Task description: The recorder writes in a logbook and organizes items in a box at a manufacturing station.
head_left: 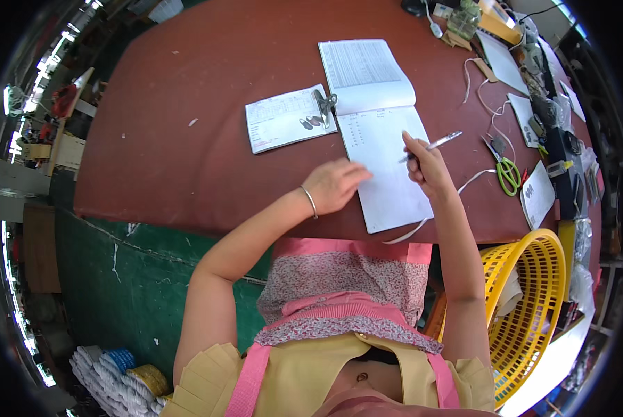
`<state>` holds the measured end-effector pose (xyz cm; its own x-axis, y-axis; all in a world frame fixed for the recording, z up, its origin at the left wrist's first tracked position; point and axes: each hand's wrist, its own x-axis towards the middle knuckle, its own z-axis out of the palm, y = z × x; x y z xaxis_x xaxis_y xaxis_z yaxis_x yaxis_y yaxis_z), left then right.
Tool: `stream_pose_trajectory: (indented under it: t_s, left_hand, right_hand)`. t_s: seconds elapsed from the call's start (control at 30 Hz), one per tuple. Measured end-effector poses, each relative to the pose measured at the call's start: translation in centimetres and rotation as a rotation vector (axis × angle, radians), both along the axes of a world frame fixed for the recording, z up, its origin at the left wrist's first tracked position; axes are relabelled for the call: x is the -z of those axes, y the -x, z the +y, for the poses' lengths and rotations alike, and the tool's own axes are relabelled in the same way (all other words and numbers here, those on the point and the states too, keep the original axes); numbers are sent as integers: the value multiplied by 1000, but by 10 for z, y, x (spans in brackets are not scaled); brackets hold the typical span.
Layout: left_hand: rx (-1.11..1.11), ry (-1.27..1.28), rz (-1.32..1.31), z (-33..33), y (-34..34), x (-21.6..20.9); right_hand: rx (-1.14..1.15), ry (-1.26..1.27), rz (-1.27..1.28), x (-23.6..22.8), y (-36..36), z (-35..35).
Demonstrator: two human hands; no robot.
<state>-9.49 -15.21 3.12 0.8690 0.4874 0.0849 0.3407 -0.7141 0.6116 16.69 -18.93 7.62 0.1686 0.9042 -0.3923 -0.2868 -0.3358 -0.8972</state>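
Reddish-brown covering spans the broad counter, with green floor past its near left corner. The open paper pad lies right of the middle, its bottom reaching the counter's near edge, its upper sheets folded away toward the far side. Small marks run down the page's upper left part; most of the rest looks blank. A right grip is closed around a slim pen above the page; whether the tip touches paper, I cannot tell. The left grip looks released, fingers loosely extended and blurred at the page's left border, nothing seen in it. Just beside the pad sits a clipped sheaf; green-handled scissors lie toward the counter's right edge. Writing appears to be the step in hand; the next move likely calls for steadying the page and setting the tip beside those marks.
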Motion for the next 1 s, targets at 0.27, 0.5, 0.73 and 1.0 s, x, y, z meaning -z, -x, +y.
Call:
stream_pose_trajectory:
  t_s: [0.27, 0.5, 0.73, 1.0]
  left_hand:
    - [-348, -473, 3, 101, -21, 18]
    - [-390, -561, -24, 70, -56, 13]
    - [-378, -615, 86, 43, -83, 38]
    - [-356, -476, -56, 47, -81, 41]
  right_hand:
    - [90, -67, -254, 16, -13, 104]
    - [97, -100, -364, 41, 1, 123]
    - [129, -106, -460, 43, 12, 130]
    - [175, -295, -504, 67, 8, 131]
